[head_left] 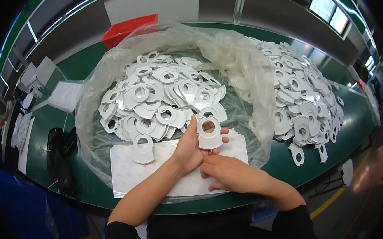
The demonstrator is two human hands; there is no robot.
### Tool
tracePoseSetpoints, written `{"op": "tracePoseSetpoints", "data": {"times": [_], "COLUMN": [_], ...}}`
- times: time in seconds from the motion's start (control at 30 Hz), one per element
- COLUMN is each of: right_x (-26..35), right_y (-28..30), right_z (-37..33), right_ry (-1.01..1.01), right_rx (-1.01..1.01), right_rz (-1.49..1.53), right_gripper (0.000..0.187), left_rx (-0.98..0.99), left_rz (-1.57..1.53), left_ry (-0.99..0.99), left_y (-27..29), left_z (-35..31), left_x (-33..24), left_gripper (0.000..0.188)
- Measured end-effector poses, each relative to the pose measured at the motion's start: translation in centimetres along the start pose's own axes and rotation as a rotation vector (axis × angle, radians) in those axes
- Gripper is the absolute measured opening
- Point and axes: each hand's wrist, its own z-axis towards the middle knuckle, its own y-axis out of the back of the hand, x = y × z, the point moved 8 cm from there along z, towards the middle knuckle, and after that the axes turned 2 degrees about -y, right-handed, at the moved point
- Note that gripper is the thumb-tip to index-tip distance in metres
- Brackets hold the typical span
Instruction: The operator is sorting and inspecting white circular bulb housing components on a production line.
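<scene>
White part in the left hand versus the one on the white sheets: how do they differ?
The held part sits in the left hand; the loose part lies mostly on the white sheets, touched by neither hand. Skin shows through the held part's hole, none through the loose part's. Both are white with a rounded opening.

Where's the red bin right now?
Head view, upper left: the red bin sits near the table's far edge, just behind the clear plastic bag.

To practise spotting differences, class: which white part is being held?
The white part in the left hand; the others lie in or by the piles.
</scene>
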Motion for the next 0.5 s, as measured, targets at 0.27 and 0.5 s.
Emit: {"op": "tracePoseSetpoints", "data": {"times": [0.27, 0.5], "right_x": [0.4, 2.6], "right_y": [0.0, 0.9], "right_z": [-0.1, -1.3], "right_ry": [0.101, 0.311], "right_rx": [-0.028, 0.062], "right_rz": [-0.017, -0.107], "right_gripper": [0.017, 0.014], "left_rx": [-0.007, -0.003], "left_rz": [0.002, -0.031], "left_ry": [-0.022, -0.044], "left_y": [0.1, 0.4], "left_z": [0.1, 0.6], "left_x": [-0.3, -0.6], "left_gripper": [0.061, 0.06]}}
